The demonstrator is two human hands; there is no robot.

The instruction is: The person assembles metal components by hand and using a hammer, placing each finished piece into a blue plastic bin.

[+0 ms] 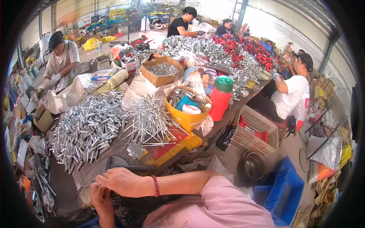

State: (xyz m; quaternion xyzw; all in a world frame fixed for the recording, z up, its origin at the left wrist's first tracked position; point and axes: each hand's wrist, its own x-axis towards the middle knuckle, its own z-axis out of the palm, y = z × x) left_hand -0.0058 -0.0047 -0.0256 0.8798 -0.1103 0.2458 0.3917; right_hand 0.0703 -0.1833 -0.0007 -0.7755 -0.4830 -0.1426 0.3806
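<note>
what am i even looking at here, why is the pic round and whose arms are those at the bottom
One picture, taken by a wide fisheye camera worn on a person's head and looking down, which is why it is round and straight edges bend. The arms at the bottom are that person's own. The right hand, with a red bead bracelet, rests across the left hand at the table edge; whether either holds anything is hidden. On the table lie a heap of short silver metal tubes, a bundle of thin metal rods, an orange bowl and a red bottle with a green cap. Other people work around the table.
</note>
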